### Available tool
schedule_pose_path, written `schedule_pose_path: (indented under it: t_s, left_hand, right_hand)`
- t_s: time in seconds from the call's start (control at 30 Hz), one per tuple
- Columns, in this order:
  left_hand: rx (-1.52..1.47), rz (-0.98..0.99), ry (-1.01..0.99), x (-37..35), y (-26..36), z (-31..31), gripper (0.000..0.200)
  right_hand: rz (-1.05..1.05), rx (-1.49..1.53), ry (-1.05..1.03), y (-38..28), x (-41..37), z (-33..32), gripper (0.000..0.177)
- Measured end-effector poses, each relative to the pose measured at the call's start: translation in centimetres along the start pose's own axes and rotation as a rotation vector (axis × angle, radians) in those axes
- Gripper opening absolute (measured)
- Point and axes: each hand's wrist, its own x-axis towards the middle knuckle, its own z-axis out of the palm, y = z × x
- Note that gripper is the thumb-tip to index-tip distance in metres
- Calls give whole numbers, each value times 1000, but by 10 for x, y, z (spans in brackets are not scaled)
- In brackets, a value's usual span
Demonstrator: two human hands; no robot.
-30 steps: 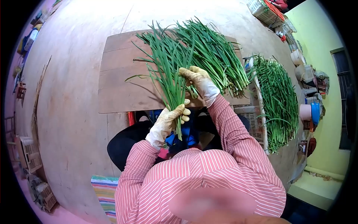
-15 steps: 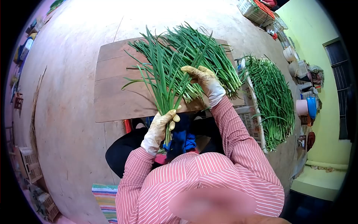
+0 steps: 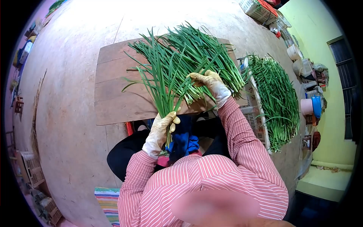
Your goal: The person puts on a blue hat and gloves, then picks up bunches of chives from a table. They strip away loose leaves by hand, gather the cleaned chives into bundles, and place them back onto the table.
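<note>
The left hand (image 3: 163, 125) and the right hand (image 3: 210, 81) are both covered by thin gloves (image 3: 155, 135) of a pale yellowish cream. The gloves are creased over the fingers (image 3: 174, 120) and lighter, nearly white, at the cuffs. Above the cuffs begins a long-sleeved shirt (image 3: 204, 174) in fine pinkish-red and white stripes. The stripes run lengthwise down the left sleeve (image 3: 133, 178) and the right sleeve (image 3: 242, 140) and fan out across the shoulders. Black trousers (image 3: 123, 149) show at the left, beyond the left sleeve. Bright blue cloth (image 3: 184, 142) sits at the lap, between the sleeves; whether it is a garment cannot be told.
</note>
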Motion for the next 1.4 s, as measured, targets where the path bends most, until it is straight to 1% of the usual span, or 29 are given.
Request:
schedule_pose_path:
  t_s: [0.03, 0.13, 0.2, 0.23, 0.27, 0.33, 0.4, 0.47, 0.53, 0.57, 0.6, 0.63, 0.67, 0.7, 0.73, 0.77, 0.8, 0.83, 0.87, 0.93, 0.97, 1.03, 1.07, 1.13, 1.17, 1.2, 1.27, 1.33, 1.4]
  left_hand:
    - [9, -1, 8, 0, 0, -1, 28]
    - [-3, 14, 7, -1, 0, 0, 26]
    - [-41, 14, 10, -2, 1, 2, 28]
    - [-79, 13, 13, -4, 1, 2, 29]
    - [-79, 13, 16, -6, 1, 1, 29]
    - [-49, 2, -5, -12, 0, -3, 28]
    - [-23, 5, -16, -14, 5, -5, 31]
    - [-4, 10, -13, -15, 10, -6, 34]
    - [-128, 89, 4, -12, 15, -4, 40]
    - [-247, 105, -27, -13, 22, -2, 49]
    - [-335, 172, -51, -7, 22, -9, 57]
    - [-414, 214, -78, -3, 26, -11, 59]
    - [-489, 258, -104, -1, 31, -12, 62]
    - [-470, 289, -108, 2, 34, -17, 64]
    - [-448, 318, -114, 3, 37, -21, 67]
    - [-489, 303, -105, 5, 39, -22, 66]
    - [-527, 275, -86, 6, 42, -22, 62]
    - [-553, 276, -101, 7, 42, -22, 58]
    - [-582, 277, -115, 7, 41, -21, 53]
    - [-617, 267, -137, 7, 42, -22, 49]
    - [-644, 264, -108, 5, 43, -19, 48]
    - [-658, 271, -135, 6, 41, -24, 47]
    - [-673, 278, -171, 7, 42, -26, 47]
    - [-641, 269, -121, 4, 45, -25, 46]
    - [-668, 270, -149, 5, 45, -27, 46]
    - [-696, 270, -179, 7, 43, -30, 46]
    - [-705, 269, -189, 8, 44, -29, 45]
    - [-739, 276, -195, 7, 47, -27, 45]
    - [-744, 282, -190, 6, 50, -28, 44]
  right_hand:
    - [1, 2, -1, 1, 0, 1, 29]
    - [-82, 9, -4, 3, -2, 4, 26]
    - [-85, -41, 84, 5, -1, 7, 23]
    - [-127, -139, 106, 20, 9, 1, 21]
    - [-358, -342, 238, 40, 19, -7, 19]
    - [-531, -218, 314, 38, 30, -31, 21]
    - [-461, -370, 527, 42, 47, -77, 26]
    - [-406, -529, 650, 9, 22, -94, 25]
    - [-382, -559, 697, -5, -2, -102, 32]
    - [-360, -592, 707, -11, -16, -95, 31]
    - [-337, -625, 718, -11, -29, -88, 31]
    - [-352, -567, 660, 0, -38, -85, 29]
    - [-302, -611, 578, 3, -54, -73, 26]
    - [-257, -790, 399, 4, -70, -61, 31]
    - [-255, -965, 298, 35, -73, -62, 39]
    - [136, -815, 13, 35, -83, -45, 47]
    - [193, -878, -176, 41, -87, -31, 49]
    - [190, -816, -270, 40, -92, -12, 41]
    - [96, -845, -350, 39, -93, 2, 42]
    - [-79, -841, -342, 40, -92, 27, 42]
    - [-70, -840, -350, 43, -89, 39, 42]
    - [-181, -531, -491, 49, -81, 60, 49]
    - [-168, -437, -543, 58, -78, 68, 47]
    - [212, -276, -586, 51, -80, 80, 38]
    - [315, -226, -565, 46, -81, 82, 29]
    - [285, -183, -553, 50, -82, 81, 27]
    - [342, -174, -541, 50, -81, 79, 28]
    - [378, -152, -463, 34, -87, 81, 28]
    - [384, -210, -372, 33, -89, 76, 30]
